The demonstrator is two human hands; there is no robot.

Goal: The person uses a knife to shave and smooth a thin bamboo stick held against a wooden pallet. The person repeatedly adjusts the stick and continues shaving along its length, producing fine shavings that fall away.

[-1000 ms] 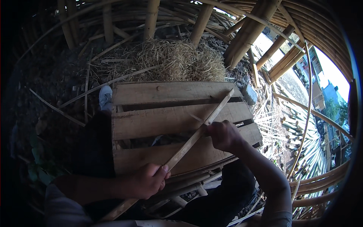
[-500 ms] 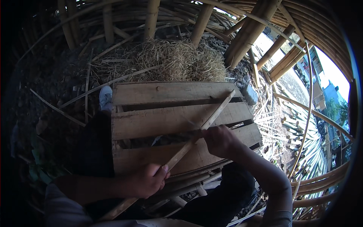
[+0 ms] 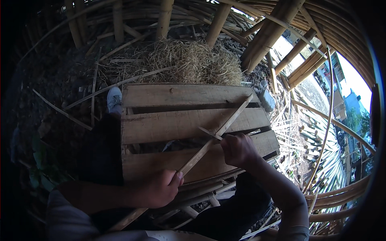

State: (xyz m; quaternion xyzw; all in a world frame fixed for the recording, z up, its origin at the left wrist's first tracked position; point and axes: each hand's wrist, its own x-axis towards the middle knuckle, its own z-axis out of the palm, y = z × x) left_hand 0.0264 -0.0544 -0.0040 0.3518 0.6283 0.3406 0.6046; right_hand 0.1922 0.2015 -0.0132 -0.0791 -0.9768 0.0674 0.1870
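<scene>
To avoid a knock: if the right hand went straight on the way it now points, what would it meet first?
Most likely the long pale strip held in the left hand, slanting just ahead of the right hand; depth is unclear, so strip and hand may already touch.

Short greyish sleeves (image 3: pixel 66 213), dark trousers (image 3: pixel 241 207), 1 pale shoe (image 3: pixel 114 98) showing; left hand (image 3: pixel 161 189), right hand (image 3: pixel 240 151) bare.

Slatted wooden bench (image 3: pixel 155 95), three broad planks (image 3: pixel 169 125) set apart, pale strip (image 3: pixel 197 156) slanting across them
</scene>
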